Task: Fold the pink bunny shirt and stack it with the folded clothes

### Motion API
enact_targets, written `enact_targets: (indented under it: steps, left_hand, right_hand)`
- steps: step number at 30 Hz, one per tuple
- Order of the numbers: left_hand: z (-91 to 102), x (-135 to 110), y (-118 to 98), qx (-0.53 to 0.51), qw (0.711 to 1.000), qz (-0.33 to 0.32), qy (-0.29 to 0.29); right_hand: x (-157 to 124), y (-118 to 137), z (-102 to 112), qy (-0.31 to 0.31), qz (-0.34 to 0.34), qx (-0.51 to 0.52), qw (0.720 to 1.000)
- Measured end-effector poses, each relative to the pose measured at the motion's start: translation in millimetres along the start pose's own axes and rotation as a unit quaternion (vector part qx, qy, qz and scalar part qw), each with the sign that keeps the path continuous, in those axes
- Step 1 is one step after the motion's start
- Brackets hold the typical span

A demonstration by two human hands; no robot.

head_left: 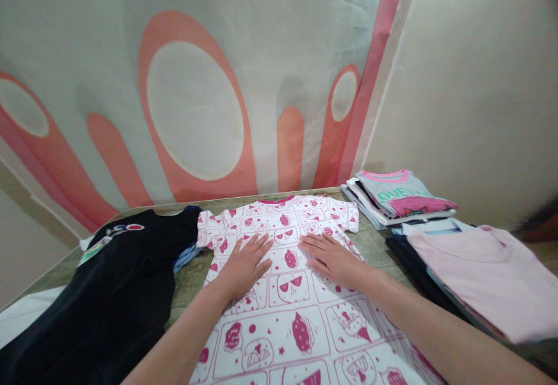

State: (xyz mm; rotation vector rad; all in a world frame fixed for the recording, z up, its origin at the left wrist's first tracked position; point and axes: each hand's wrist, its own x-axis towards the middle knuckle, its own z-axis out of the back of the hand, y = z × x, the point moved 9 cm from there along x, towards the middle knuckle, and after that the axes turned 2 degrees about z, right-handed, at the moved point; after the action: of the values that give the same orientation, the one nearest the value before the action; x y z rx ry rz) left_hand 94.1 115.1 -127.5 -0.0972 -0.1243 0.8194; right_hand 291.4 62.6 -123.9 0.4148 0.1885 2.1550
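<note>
A white short-sleeved shirt (292, 309) with a magenta comic-style print lies spread flat in front of me, its magenta neckline toward the wall. My left hand (247, 261) rests palm down on the left part of its chest, fingers stretched out. On the right part of the chest lies my right hand (333, 259), also flat with fingers extended toward the middle. A strip of printed fabric shows between the two hands. Neither hand grips the cloth. The shirt's lower end runs out of view at the bottom.
Black shirts or similar dark garments (108, 292) lie on the left, with white cloth (30, 312) beside them. At the right stand a folded stack topped by a grey shirt (401, 190) and another topped by a pink shirt (483, 274). A painted wall (270, 71) rises behind the wood-look surface (192, 283).
</note>
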Motion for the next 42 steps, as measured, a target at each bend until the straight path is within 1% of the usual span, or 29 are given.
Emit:
enact_targets:
  steps: [3,5,7,9,11,14,16,18,20,23,25,27,30,34,37,39,42]
  left_hand:
    - [7.3,0,-1,-0.012,1.0,0.002,-0.028]
    - [15.5,-1,-7,-0.033,0.998,-0.016,-0.057]
    - [24.1,-3,-14,-0.067,0.993,-0.048,-0.085]
    - [31.2,-4,-20,-0.094,0.987,-0.075,-0.108]
    - [35.7,-5,-21,-0.098,0.984,-0.08,-0.125]
    - [38.3,-4,-18,-0.08,0.985,-0.07,-0.137]
    - [38.3,-4,-17,-0.072,0.986,-0.069,-0.133]
    - [37.1,-5,-21,-0.072,0.987,-0.078,-0.122]
    - [35.4,-5,-25,-0.075,0.987,-0.088,-0.11]
    - [35.7,-4,-24,-0.077,0.987,-0.08,-0.112]
    - [37.6,-4,-20,-0.078,0.987,-0.064,-0.121]
    - [40.1,-4,-15,-0.077,0.988,-0.048,-0.127]
    - [44.1,-5,-13,-0.074,0.989,-0.033,-0.125]
    - [47.8,-6,-18,-0.072,0.989,-0.033,-0.123]
    - [42.1,-5,-17,-0.051,0.992,-0.028,-0.113]
    - [34.9,-4,-11,-0.025,0.995,-0.01,-0.101]
    - [23.7,-4,-3,0.002,0.998,0.022,-0.063]
  right_hand:
    - [-1,-1,8,-0.039,0.006,-0.003,0.999]
    - [-2,8,15,-0.068,0.038,0.003,0.997]
    - [-2,20,21,-0.09,0.083,0.02,0.992]
    - [-2,28,27,-0.108,0.113,0.036,0.987]
    - [-2,28,31,-0.125,0.111,0.037,0.985]
    - [-1,22,36,-0.149,0.081,0.021,0.985]
    - [-1,23,35,-0.141,0.085,0.02,0.986]
    - [0,27,33,-0.123,0.102,0.027,0.987]
    - [0,28,31,-0.114,0.102,0.031,0.988]
    - [1,18,29,-0.127,0.064,0.011,0.99]
    - [0,8,29,-0.14,0.031,-0.009,0.99]
    - [-1,1,27,-0.145,0.013,-0.018,0.989]
    - [-1,0,27,-0.146,0.015,-0.011,0.989]
    - [-1,6,29,-0.15,0.022,0.002,0.988]
    - [0,4,30,-0.149,0.011,-0.001,0.989]
    - [-1,2,30,-0.15,0.001,-0.009,0.989]
    - [-2,4,30,-0.145,0.013,-0.008,0.989]
